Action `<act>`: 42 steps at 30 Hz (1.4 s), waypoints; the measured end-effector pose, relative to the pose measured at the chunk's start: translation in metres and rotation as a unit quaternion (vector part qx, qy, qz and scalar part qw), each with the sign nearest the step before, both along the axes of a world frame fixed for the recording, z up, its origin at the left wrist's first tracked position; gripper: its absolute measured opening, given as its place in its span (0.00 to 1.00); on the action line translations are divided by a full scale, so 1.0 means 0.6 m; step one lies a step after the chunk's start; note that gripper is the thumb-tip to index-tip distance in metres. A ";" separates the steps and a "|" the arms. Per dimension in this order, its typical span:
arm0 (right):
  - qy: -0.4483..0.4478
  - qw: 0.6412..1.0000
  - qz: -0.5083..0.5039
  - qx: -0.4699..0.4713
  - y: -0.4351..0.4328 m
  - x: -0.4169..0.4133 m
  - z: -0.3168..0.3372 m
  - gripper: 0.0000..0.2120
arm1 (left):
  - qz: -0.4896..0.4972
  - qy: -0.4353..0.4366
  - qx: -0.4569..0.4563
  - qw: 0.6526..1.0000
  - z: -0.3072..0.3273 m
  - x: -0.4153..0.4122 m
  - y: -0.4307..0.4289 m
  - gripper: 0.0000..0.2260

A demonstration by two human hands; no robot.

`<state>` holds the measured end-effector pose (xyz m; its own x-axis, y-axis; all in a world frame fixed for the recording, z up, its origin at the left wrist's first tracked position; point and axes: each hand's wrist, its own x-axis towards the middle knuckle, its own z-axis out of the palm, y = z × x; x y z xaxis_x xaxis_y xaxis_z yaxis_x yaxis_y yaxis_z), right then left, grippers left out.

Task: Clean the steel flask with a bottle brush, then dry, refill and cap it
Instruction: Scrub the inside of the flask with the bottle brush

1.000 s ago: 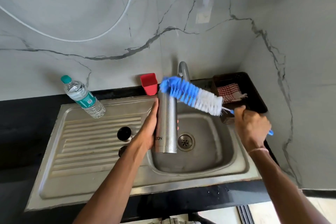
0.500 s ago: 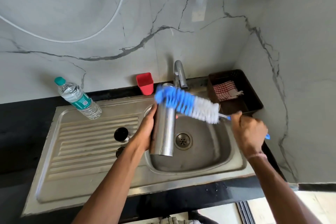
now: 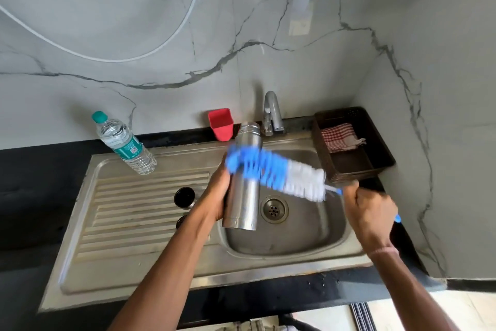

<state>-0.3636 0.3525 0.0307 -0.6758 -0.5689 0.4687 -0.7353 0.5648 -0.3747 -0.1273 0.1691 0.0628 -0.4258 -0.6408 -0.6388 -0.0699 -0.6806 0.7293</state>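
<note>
My left hand [image 3: 216, 193] grips the steel flask [image 3: 243, 196] upright over the sink basin [image 3: 308, 239], its open mouth at the top. My right hand [image 3: 369, 212] holds the handle of the blue and white bottle brush [image 3: 276, 173]. The bristles lie blurred across the outside of the flask's upper body. A dark round cap [image 3: 184, 197] sits on the drainboard left of the flask, and a second dark round piece [image 3: 180, 220] shows just below it, partly hidden by my left arm.
A plastic water bottle [image 3: 123, 144] with a green cap stands at the drainboard's back left. A red cup [image 3: 220, 124] and the tap [image 3: 271, 113] stand behind the basin. A dark tray [image 3: 375, 153] at the right holds a red checked cloth [image 3: 338, 136].
The brush has slid down from the flask's mouth to across its upper body, and now shows motion blur. The flask's mouth has become visible above the bristles.
</note>
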 end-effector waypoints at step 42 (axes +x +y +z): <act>0.033 0.963 0.142 0.226 -0.026 -0.082 0.072 0.27 | 0.175 0.031 -0.042 0.983 0.038 0.011 -0.059 0.31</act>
<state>-0.4126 0.3371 0.0740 -0.4398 -0.8824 0.1669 -0.8981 0.4317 -0.0844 -0.1205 0.1337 0.0858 -0.2064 -0.8048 -0.5565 0.2039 -0.5916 0.7800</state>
